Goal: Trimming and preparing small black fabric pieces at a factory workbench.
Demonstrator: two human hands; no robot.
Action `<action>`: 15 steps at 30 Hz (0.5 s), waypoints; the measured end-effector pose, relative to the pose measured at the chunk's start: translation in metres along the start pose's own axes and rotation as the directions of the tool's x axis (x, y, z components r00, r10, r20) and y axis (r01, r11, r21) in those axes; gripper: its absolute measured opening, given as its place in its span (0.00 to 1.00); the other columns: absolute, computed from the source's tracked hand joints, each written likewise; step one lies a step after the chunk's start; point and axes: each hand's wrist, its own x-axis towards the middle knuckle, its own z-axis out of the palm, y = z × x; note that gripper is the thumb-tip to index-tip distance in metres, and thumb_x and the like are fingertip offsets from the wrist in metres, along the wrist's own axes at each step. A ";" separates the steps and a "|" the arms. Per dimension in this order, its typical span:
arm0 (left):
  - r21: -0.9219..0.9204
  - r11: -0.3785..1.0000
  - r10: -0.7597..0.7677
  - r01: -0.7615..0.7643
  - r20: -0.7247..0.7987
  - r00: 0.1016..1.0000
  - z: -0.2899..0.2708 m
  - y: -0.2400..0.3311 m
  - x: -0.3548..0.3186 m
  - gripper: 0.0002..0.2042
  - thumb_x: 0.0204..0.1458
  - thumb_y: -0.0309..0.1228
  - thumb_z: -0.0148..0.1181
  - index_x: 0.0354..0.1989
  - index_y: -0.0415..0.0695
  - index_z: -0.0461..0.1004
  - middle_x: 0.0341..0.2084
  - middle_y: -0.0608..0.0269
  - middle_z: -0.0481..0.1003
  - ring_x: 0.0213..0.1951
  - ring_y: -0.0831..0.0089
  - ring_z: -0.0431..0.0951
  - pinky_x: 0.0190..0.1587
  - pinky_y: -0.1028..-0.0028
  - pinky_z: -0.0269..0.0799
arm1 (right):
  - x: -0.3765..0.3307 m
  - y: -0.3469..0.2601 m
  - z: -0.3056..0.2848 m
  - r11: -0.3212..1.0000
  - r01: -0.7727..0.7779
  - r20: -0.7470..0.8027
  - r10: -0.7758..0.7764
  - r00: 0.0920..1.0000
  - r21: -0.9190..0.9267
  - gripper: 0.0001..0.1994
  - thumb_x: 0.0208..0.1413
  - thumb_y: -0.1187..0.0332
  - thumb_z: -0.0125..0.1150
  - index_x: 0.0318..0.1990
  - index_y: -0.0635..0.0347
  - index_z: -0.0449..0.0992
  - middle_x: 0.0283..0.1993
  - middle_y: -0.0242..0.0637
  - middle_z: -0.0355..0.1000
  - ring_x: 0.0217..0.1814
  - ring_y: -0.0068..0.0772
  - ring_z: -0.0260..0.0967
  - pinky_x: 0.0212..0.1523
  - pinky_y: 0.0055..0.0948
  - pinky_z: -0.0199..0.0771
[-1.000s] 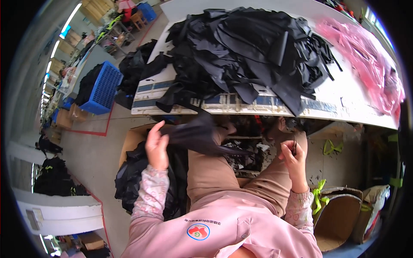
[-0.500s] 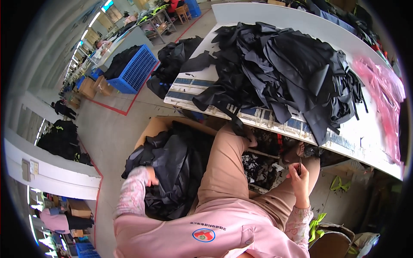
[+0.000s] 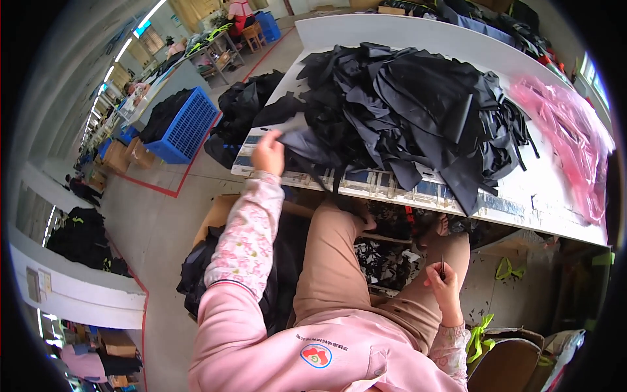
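Observation:
My left hand (image 3: pixel 268 154) reaches to the left front edge of the white table (image 3: pixel 545 176). Its fingers are closed on the corner of a black fabric piece (image 3: pixel 302 145), which stretches towards the large heap of black fabric pieces (image 3: pixel 411 98). Over my right thigh, my right hand (image 3: pixel 445 287) is closed around a slim dark tool (image 3: pixel 442 264) that points up; its exact kind is too small to make out.
A cardboard box (image 3: pixel 219 212) of black fabric stands left of my legs. Scraps fill a box (image 3: pixel 385 261) between my feet. Pink plastic sheeting (image 3: pixel 562 137) lies at the table's right. Beyond the table's left end stand more black fabric and a blue crate (image 3: pixel 189 130).
My left hand has gone from above the cardboard box up to the table edge and taken hold of a black fabric piece. My right hand stays over the thigh with its tool.

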 end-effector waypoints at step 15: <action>-0.942 0.315 0.088 0.116 0.150 0.985 -0.155 0.190 -0.013 0.23 0.38 0.29 0.69 0.43 0.39 0.66 0.40 0.58 0.70 0.40 0.72 0.73 0.48 0.75 0.67 | 0.031 -0.061 0.020 0.859 0.485 -0.068 -0.480 0.874 0.164 0.06 0.59 0.71 0.55 0.40 0.63 0.71 0.32 0.34 0.74 0.20 0.11 0.58 0.21 0.13 0.55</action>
